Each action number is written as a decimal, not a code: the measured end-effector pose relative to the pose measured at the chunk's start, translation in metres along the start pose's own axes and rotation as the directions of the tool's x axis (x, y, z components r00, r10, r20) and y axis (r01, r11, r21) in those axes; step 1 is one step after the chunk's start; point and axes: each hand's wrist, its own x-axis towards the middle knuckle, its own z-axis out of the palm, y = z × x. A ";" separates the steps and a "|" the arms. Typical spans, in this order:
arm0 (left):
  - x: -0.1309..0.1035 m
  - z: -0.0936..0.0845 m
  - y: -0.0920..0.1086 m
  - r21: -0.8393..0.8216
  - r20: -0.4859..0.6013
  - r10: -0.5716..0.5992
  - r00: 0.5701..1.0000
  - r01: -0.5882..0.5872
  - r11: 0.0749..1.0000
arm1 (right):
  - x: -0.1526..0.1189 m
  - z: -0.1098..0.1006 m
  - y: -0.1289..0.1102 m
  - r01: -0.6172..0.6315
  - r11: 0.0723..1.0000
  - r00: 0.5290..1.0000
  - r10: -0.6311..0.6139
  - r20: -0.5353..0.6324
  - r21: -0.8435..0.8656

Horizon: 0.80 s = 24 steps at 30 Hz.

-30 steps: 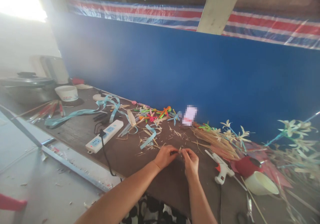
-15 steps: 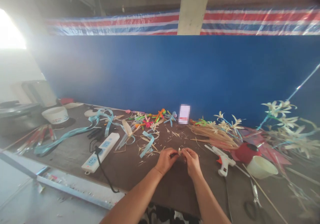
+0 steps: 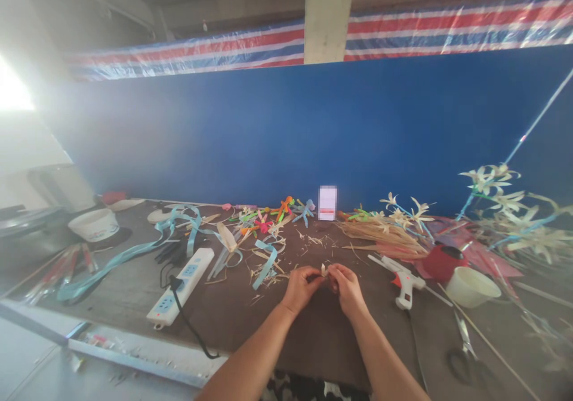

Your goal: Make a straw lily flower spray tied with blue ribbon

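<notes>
The table (image 3: 322,344) ends at the front just short of the patterned clothing, and a blue panel (image 3: 268,132) rises along its back edge. Brown tabletop shows between the forearms and out to either side, giving the elbows some room. Over the middle of the table, the left hand (image 3: 302,287) pinches a small pale piece (image 3: 323,269) between thumb and fingertips; the right hand (image 3: 345,284) has its fingers bunched against it, though whether they grip it I cannot tell. The piece is cream-coloured, narrow and upright, its lower end hidden by fingers. Toward the left front edge lies a power strip (image 3: 181,287), its black cord running to that edge. Rightward are a glue gun (image 3: 406,284) and, nearer the front right corner, scissors (image 3: 464,335). Straw scraps (image 3: 313,241) and dried husks (image 3: 380,238) crowd the back edge.
</notes>
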 end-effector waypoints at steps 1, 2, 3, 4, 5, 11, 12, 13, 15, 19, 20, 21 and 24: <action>0.000 0.000 0.000 -0.005 0.002 -0.010 1.000 0.010 1.000 | 0.000 0.000 0.000 -0.001 1.000 1.000 0.001 0.001 -0.001; 0.001 0.000 -0.001 -0.009 0.006 -0.017 1.000 0.017 1.000 | 0.000 0.000 -0.001 -0.001 1.000 1.000 0.001 0.003 -0.003; 0.001 0.000 -0.001 -0.012 0.008 -0.021 1.000 0.022 1.000 | 0.000 0.000 -0.002 0.000 1.000 1.000 0.000 0.005 -0.006; 0.001 0.001 -0.002 -0.016 0.010 -0.023 1.000 0.023 1.000 | -0.001 0.000 -0.004 0.002 1.000 1.000 -0.002 0.009 -0.009; 0.001 0.001 -0.003 -0.021 0.011 -0.023 1.000 0.023 1.000 | -0.002 0.000 -0.005 0.005 1.000 1.000 -0.005 0.013 -0.013; 0.001 0.004 -0.008 -0.012 0.025 -0.017 1.000 0.017 1.000 | -0.005 0.002 -0.010 -0.001 0.998 0.999 0.004 0.048 -0.064; 0.001 0.004 -0.007 0.001 0.030 -0.010 0.999 0.010 1.000 | -0.004 0.002 -0.010 -0.004 0.997 0.999 0.008 0.048 -0.072; 0.001 0.004 -0.007 0.014 0.038 0.001 0.999 -0.002 1.000 | -0.004 0.002 -0.009 -0.008 0.997 0.999 0.012 0.048 -0.079; 0.001 0.003 -0.004 0.030 0.047 0.026 0.999 -0.027 0.999 | -0.003 0.001 -0.008 -0.016 0.996 0.999 0.020 0.049 -0.088; 0.000 0.003 0.000 0.051 0.063 0.060 0.996 -0.063 0.997 | -0.001 -0.001 -0.006 -0.031 0.995 0.998 0.036 0.057 -0.092; 0.000 0.003 0.001 0.054 0.068 0.067 0.995 -0.071 0.996 | -0.001 -0.001 -0.007 -0.032 0.995 0.997 0.038 0.061 -0.090; 0.000 0.003 0.001 0.054 0.073 0.075 0.995 -0.079 0.995 | -0.001 -0.001 -0.007 -0.033 0.996 0.997 0.039 0.065 -0.086; -0.001 0.003 0.001 0.050 0.074 0.087 0.994 -0.090 0.995 | -0.002 -0.001 -0.008 -0.037 0.997 0.996 0.043 0.079 -0.073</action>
